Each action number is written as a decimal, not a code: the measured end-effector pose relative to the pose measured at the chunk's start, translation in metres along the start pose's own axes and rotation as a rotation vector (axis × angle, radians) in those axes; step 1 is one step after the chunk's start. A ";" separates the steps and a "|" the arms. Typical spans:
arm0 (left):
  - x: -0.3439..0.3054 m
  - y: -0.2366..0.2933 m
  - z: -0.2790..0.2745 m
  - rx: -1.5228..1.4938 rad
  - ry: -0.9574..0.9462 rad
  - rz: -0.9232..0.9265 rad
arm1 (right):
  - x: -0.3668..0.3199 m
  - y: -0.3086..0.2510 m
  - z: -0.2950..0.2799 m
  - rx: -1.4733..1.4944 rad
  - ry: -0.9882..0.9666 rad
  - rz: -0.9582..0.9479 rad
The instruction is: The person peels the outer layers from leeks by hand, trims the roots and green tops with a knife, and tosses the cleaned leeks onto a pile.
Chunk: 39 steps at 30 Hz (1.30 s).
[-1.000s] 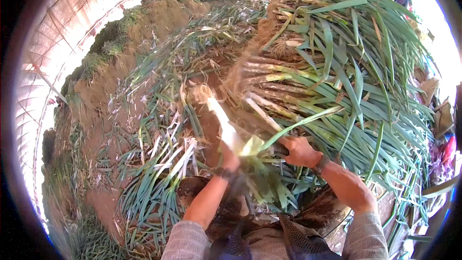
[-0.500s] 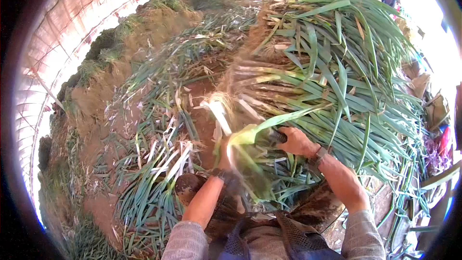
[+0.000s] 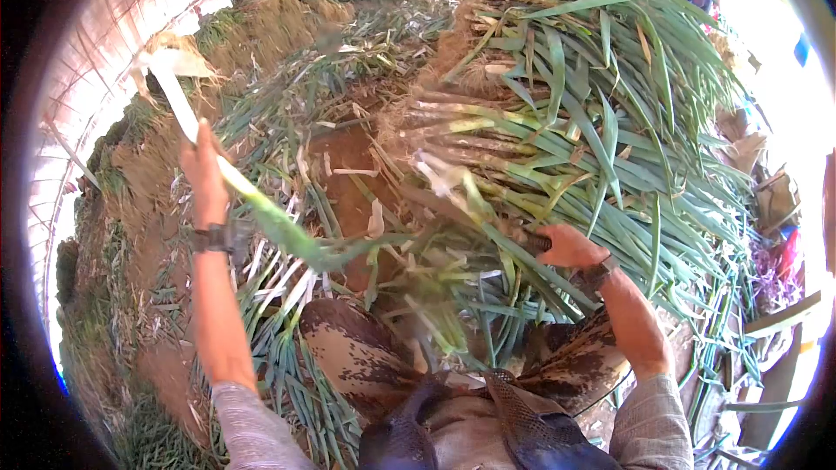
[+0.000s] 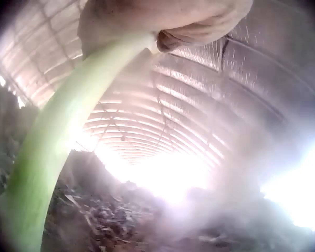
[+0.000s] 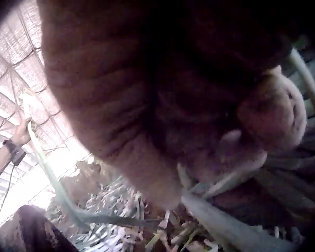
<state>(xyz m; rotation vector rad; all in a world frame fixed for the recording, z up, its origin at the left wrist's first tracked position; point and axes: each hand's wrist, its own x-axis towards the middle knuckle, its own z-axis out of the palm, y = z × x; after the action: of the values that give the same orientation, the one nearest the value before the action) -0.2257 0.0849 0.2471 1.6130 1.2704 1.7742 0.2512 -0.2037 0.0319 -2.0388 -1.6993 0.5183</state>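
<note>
one leek point(image 3: 246, 190) slants in the left hand point(image 3: 205, 176), fingers wrapped round its smooth, pale shank, fibrous roots at the far end, green leaves trailing toward the knees. the right hand point(image 3: 570, 246) grips a dark handle point(image 3: 534, 242) near the heap point(image 3: 610, 148) of strappy, coarse-rooted stalks. the step seems to be setting a cleaned stalk aside; next likely calls for laying it down and loosening those left fingers.

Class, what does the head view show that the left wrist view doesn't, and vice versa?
Only the head view: the right hand gripping a dark handle, patterned trousers and grey sleeves.
Only the left wrist view: the roof arching overhead into the distance.
Both: the left hand, the leek it holds and part of that roof.
</note>
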 end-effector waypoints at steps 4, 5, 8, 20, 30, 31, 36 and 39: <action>0.063 -0.052 -0.055 0.448 -0.153 0.142 | -0.021 0.005 -0.003 -0.056 -0.279 -0.099; 0.072 -0.080 -0.064 0.745 -0.157 0.212 | -0.021 0.009 -0.004 -0.049 -0.320 -0.047; 0.081 -0.199 -0.080 1.008 -0.062 0.472 | -0.025 0.004 -0.024 -0.010 -0.344 0.120; -0.229 -0.101 0.190 -0.170 -1.287 -0.711 | -0.048 0.036 -0.015 -0.228 -0.222 0.015; -0.321 -0.168 0.255 -0.094 -0.895 -0.484 | -0.015 -0.011 0.001 -0.152 -0.172 0.046; -0.323 -0.171 0.260 -0.122 -0.831 -0.561 | -0.008 -0.010 0.004 -0.147 -0.161 0.057; -0.347 -0.211 0.287 -0.348 -0.545 -0.635 | 0.013 -0.014 0.012 -0.075 -0.110 0.001; -0.331 -0.214 0.290 -0.421 -0.395 -0.724 | 0.022 -0.018 0.011 -0.036 -0.072 -0.037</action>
<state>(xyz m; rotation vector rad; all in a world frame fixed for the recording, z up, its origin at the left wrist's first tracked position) 0.0681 0.0220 -0.1391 1.0096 1.0166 1.1038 0.2346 -0.1780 0.0318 -2.0327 -1.7969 0.5594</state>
